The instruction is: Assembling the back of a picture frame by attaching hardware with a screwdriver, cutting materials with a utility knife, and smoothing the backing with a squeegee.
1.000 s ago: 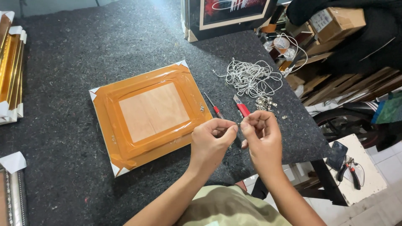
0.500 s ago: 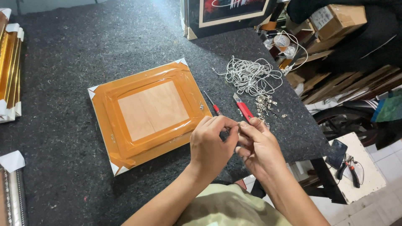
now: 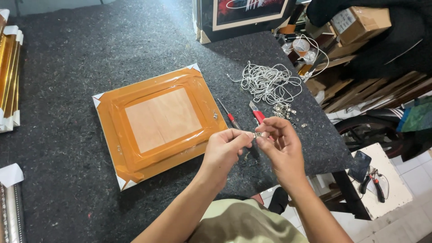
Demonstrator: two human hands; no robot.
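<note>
Metal clip pinched between hands — left, right

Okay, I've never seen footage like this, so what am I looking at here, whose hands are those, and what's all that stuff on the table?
The camera sits on a person's head, looking down at their own bare hands. The left hand and right hand pinch a small metal fitting between their fingertips. Below is a dark felt-covered table. On it lies an orange picture frame, back side up and wrapped in clear film, with a red-handled screwdriver beside it, a tangle of white cord and a little heap of metal fittings. Gold frame mouldings lie at the left edge.
</note>
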